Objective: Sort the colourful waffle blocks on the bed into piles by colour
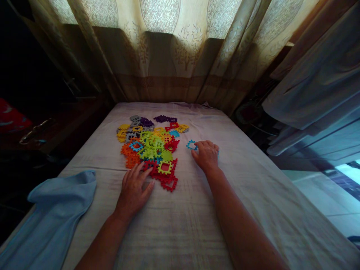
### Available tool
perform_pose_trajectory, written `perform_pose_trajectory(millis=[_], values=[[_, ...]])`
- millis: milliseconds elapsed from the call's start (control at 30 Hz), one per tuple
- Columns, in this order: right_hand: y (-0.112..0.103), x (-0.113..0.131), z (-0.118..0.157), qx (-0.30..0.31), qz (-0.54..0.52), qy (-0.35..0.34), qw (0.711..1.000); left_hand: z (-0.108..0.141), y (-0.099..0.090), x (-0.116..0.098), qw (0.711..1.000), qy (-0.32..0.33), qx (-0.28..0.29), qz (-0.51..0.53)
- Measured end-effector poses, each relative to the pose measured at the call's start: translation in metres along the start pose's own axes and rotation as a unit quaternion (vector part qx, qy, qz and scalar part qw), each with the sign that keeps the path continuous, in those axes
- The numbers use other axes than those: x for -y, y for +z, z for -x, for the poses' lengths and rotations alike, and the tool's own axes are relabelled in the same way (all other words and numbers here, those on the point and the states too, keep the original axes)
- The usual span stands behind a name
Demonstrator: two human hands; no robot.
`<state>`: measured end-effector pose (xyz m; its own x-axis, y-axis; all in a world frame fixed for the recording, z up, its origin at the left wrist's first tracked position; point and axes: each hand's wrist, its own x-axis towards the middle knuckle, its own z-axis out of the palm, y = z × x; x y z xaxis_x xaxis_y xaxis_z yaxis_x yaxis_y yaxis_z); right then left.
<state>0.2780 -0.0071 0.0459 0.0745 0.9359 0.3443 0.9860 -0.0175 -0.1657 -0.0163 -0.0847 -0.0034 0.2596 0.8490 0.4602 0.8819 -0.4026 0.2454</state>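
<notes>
A pile of flat plastic interlocking building pieces (152, 144) with toothed edges lies on the cloth-covered surface. My left hand (135, 189) rests at the near edge of the pile, fingers spread, beside the red pieces (168, 183) and touching or close to them. A lime square frame (165, 167) lies on the red ones. To the right of the pile, my right hand (207, 154) is curled, its thumb and index at a blue square frame piece (191, 145). A bit of blue also shows at that hand's right edge; what lies beneath the palm is hidden.
A light blue cloth (63, 206) lies at the left edge of the pale sheet (180, 232). Patterned curtains (180, 56) hang behind the far edge. Draped fabric (315, 86) hangs at right. A dark shelf with a red item (12, 118) stands at left.
</notes>
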Motion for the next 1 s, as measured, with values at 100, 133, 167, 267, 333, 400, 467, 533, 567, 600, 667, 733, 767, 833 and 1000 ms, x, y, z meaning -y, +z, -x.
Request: perform_pose_trajectory(millis=[100,133,167,267,333,400,467,533,567,600,667,733,767,833,1000], values=[[-0.005,-0.017,-0.003,0.001,0.026,0.04,0.999,0.0,-0.001,0.0,1.0,0.008,-0.006,-0.003],[-0.006,-0.021,-0.003,0.006,0.031,0.048,0.998,0.0,-0.001,0.0,1.0,0.01,-0.009,-0.004],[-0.006,-0.024,-0.002,0.009,0.034,0.054,0.998,0.0,-0.002,-0.001,1.0,0.011,-0.011,-0.004],[-0.007,-0.024,-0.001,0.002,0.029,0.059,0.998,0.0,-0.003,-0.003,1.0,0.011,-0.013,0.0],[-0.009,-0.014,-0.001,-0.012,0.004,0.042,0.999,0.0,-0.004,-0.004,1.0,0.011,-0.01,0.001],[-0.009,0.003,-0.001,0.0,-0.046,-0.007,0.999,0.0,-0.006,-0.006,1.0,0.015,-0.004,0.001],[-0.008,0.025,0.003,0.053,-0.108,-0.076,0.99,-0.001,-0.007,-0.007,1.0,0.019,0.003,0.005],[-0.006,0.047,0.009,0.106,-0.151,-0.142,0.973,-0.001,-0.009,-0.008,1.0,0.017,0.007,0.011],[-0.005,0.057,0.014,0.121,-0.159,-0.17,0.965,-0.001,-0.01,-0.009,1.0,0.014,0.007,0.013],[-0.004,0.065,0.018,0.127,-0.158,-0.195,0.96,-0.002,-0.011,-0.01,1.0,0.011,0.005,0.015],[-0.004,0.075,0.025,0.13,-0.137,-0.229,0.955,-0.003,-0.013,-0.012,1.0,0.005,0.003,0.017],[-0.006,0.078,0.028,0.141,-0.103,-0.235,0.956,-0.004,-0.016,-0.014,1.0,0.002,0.004,0.02],[-0.009,0.078,0.029,0.147,-0.083,-0.228,0.959,-0.004,-0.018,-0.015,1.0,-0.001,0.004,0.024],[-0.015,0.074,0.026,0.159,-0.042,-0.21,0.964,-0.005,-0.02,-0.016,0.999,-0.007,0.004,0.033],[-0.027,0.071,0.02,0.164,0.017,-0.182,0.969,-0.008,-0.023,-0.016,0.998,-0.023,-0.003,0.056]])
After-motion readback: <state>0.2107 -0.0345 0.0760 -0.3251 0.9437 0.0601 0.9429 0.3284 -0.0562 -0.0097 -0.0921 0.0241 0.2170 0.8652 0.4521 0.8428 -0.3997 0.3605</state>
